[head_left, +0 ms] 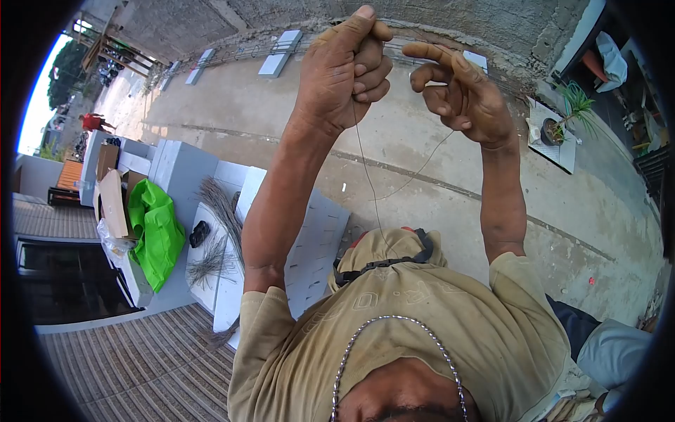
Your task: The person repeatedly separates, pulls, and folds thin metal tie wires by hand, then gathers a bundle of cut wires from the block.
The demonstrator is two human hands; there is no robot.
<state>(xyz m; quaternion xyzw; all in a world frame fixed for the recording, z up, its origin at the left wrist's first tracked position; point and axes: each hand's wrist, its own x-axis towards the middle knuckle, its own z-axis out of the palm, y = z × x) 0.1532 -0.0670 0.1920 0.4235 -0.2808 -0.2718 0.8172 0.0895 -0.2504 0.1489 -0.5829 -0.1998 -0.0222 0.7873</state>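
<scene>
My left hand [346,70] is raised in a closed fist, thumb uppermost, with a thin dark wire [366,165] running out from under its fingers. The wire hangs down towards the front of my shirt. Level with it, my right hand [460,95] is held with the palm side showing. Its index finger points towards the left hand and the other fingers curl loosely, apart from each other. A curved strand of wire [427,163] reaches up to the little-finger side of this hand; whether it is held there I cannot tell.
At left, a pale block stack [309,239] bears bundles of thin wire [221,200]. Beyond are a green bag [151,232] and cardboard [111,200]. Long rods [242,50] lie along the wall over white blocks [280,54]. A potted plant [552,131] stands right; a person in red [95,122] is far left.
</scene>
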